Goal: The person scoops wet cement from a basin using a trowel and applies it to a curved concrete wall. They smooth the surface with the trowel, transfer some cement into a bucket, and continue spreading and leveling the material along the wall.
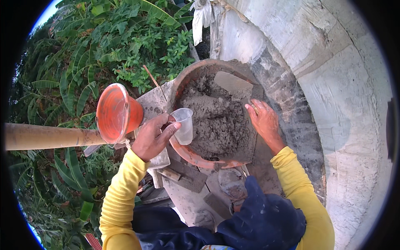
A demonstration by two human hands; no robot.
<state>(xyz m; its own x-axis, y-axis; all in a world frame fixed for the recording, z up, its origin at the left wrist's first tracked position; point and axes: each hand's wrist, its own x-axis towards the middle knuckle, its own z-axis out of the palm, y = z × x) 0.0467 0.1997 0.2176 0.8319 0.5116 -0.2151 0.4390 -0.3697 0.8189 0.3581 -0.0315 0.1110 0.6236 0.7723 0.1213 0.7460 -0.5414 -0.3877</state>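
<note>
Long, wrinkled yellow sleeves and dark navy trousers, faintly speckled.

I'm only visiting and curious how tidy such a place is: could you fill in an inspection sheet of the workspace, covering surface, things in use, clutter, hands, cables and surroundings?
Surface: grey, stained planks under the tub.
Things in use: round orange-rimmed tub holding lumpy grey mix; grey trowel blade on the mix; clear plastic cup.
Clutter: loose wood pieces below the tub; orange bucket left of it.
Hands: left hand grips the cup at the tub's left edge; right hand is by the trowel blade, its grip unclear.
Cables: nothing seen.
Surroundings: green plants left, bamboo pole near the bucket, curved pale wall right.
</note>
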